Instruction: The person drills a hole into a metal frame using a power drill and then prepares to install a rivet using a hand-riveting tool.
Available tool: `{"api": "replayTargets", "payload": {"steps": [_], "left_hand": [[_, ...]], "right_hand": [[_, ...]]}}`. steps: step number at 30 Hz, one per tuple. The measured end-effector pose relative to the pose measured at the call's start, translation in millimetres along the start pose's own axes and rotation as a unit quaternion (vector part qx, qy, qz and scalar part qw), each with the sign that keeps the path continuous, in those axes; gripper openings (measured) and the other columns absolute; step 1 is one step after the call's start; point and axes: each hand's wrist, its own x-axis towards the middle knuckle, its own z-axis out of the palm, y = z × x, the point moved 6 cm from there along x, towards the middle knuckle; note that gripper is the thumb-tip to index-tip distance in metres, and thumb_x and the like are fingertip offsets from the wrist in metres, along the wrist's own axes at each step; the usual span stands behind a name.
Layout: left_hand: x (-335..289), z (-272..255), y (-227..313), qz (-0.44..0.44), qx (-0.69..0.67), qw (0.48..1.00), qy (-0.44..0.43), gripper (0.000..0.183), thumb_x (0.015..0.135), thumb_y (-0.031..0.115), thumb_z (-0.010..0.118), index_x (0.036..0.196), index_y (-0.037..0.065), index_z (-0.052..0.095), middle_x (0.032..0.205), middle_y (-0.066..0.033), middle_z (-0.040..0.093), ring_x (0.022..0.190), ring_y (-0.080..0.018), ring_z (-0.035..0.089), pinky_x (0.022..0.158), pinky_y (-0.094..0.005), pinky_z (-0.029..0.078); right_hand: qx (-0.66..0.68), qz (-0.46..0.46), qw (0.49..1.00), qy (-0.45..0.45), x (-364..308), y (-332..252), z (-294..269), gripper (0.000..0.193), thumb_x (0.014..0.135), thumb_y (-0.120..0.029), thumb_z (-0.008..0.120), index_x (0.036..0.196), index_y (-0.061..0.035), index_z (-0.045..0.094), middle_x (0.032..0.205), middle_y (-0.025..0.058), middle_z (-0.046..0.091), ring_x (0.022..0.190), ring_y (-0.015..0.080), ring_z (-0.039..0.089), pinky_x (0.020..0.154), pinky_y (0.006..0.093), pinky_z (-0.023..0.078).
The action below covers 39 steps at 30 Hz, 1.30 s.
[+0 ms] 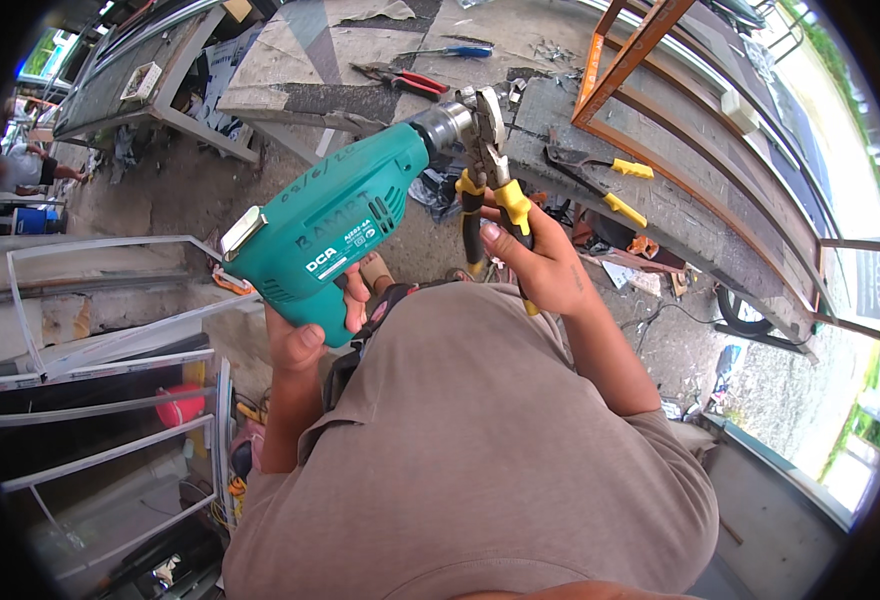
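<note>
Your L hand is wrapped round the drill's grip, fingers curled firmly on it; drill's out ahead of your torso, nose pointing fwd and R. Your R hand has the pliers by their yellow/black hdls, thumb on the near side, hdls a bit spread. Pliers' head is right at the chuck; whether it bites metal or just overlaps in view, can't tell.

Drill's prob. heavy, rigid, nose-heavy w/ that metal chuck; smooth casing may slip, so best held at the grip, w/ support under the body if needed. Pliers look stiff, tough, much lighter; take them low on the hdls.

Further out, on the bench: red pliers, a screwdriver, snips w/ yellow hdls, plus an orange frame at R.

Hidden: trigger and grip's bottom end, most of your R fingers (behind hdls), and the chuck's mouth, so can't see if a bit's in. Far-L person is small, partly cut off.
</note>
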Motion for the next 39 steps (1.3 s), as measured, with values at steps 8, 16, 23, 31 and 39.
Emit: {"api": "replayTargets", "payload": {"steps": [8, 16, 23, 31, 39], "left_hand": [[-1.2, -2.3, 0.3, 0.007, -0.013, 1.0, 0.019, 0.067, 0.079, 0.028, 0.075, 0.127, -0.01, 0.048, 0.097, -0.02, 0.062, 0.07, -0.0215, 0.064, 0.063, -0.0336, 0.054], [-6.6, -8.7, -12.3, -0.071, -0.057, 0.996, 0.015, 0.054, 0.082, 0.028, 0.073, 0.118, -0.005, 0.051, 0.09, -0.0136, 0.061, 0.069, -0.0218, 0.063, 0.066, -0.0373, 0.051], [-5.2, -5.4, -24.9, -0.084, -0.156, 0.984, 0.009, 0.058, 0.082, 0.036, 0.07, 0.119, -0.004, 0.049, 0.088, -0.0113, 0.058, 0.067, -0.021, 0.062, 0.065, -0.0365, 0.05], [-4.7, -1.8, -30.0, -0.08, -0.16, 0.984, -0.002, 0.059, 0.081, 0.032, 0.069, 0.122, -0.004, 0.047, 0.09, -0.0123, 0.057, 0.069, -0.0214, 0.062, 0.068, -0.0377, 0.049], [-1.5, 4.8, -27.0, -0.057, -0.153, 0.986, -0.017, 0.056, 0.081, 0.027, 0.069, 0.123, -0.004, 0.047, 0.092, -0.0127, 0.057, 0.07, -0.0214, 0.061, 0.068, -0.0377, 0.049]], "right_hand": [[-0.012, 0.019, 1.0, -0.009, 1.4, -5.0, 3.7, 0.034, 0.1, -0.025, 0.062, 0.123, 0.0005, 0.059, 0.104, 0.0045, 0.065, 0.096, 0.0122, 0.06, 0.089, 0.0296, 0.048], [0.037, -0.002, 0.999, 0.018, 1.2, 8.5, 14.3, 0.068, 0.097, -0.025, 0.066, 0.153, -0.0008, 0.036, 0.14, 0.0147, 0.056, 0.132, 0.0181, 0.047, 0.11, 0.0318, 0.034], [0.081, -0.032, 0.995, 0.049, 6.4, 3.0, 21.5, 0.066, 0.096, -0.02, 0.067, 0.152, -0.0015, 0.037, 0.123, 0.0079, 0.061, 0.118, 0.0153, 0.054, 0.104, 0.0306, 0.039], [0.12, -0.01, 0.991, 0.061, 5.0, 3.1, 23.5, 0.064, 0.095, -0.018, 0.067, 0.15, -0.0014, 0.039, 0.116, 0.0051, 0.061, 0.11, 0.0132, 0.055, 0.099, 0.0294, 0.043], [0.151, -0.027, 0.986, 0.067, 4.6, -10.3, 25.0, 0.065, 0.094, -0.013, 0.068, 0.15, 0.0003, 0.038, 0.118, 0.0053, 0.06, 0.11, 0.0126, 0.054, 0.098, 0.0291, 0.043]]}}
